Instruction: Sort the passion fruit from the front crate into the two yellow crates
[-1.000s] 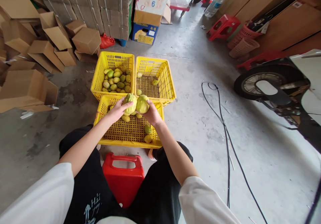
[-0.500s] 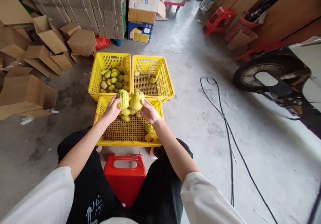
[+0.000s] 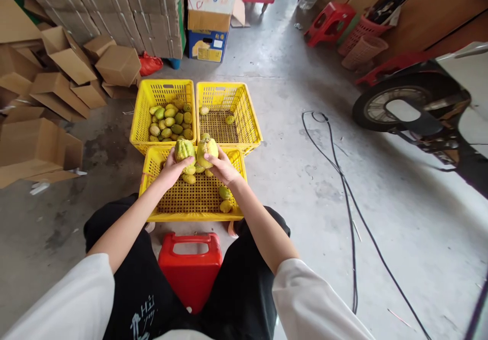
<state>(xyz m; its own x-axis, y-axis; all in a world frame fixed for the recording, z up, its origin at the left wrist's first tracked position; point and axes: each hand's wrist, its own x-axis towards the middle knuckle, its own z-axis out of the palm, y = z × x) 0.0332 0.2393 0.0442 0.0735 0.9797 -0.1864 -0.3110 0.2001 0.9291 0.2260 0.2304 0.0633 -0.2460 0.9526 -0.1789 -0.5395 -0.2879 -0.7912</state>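
Observation:
My left hand [image 3: 170,172] is closed around a ribbed green-yellow fruit [image 3: 184,149], its thumb lying across the lower side. Close beside it, my right hand [image 3: 225,170] grips a smoother yellow fruit [image 3: 208,149] with a brownish scarred patch. Both are held above the far part of the front yellow crate [image 3: 194,218]. A few fruits [image 3: 188,179] lie in that crate under my hands, partly hidden, and two more [image 3: 225,199] sit at its right side. Behind it, the left crate [image 3: 137,114] holds many fruits [image 3: 168,121]; the right crate [image 3: 249,109] shows only a few.
A red plastic stool [image 3: 190,274] stands between my knees. Cardboard boxes [image 3: 38,142] are heaped at the left. On the right, a black cable [image 3: 345,192] lies on the floor near a motorbike wheel [image 3: 396,107]. A red stool [image 3: 330,24] is farther back.
Both hands have turned the fruits: the left one now shows its ribbed end, and my right thumb has moved across the front of the yellow one. The view has shifted slightly.

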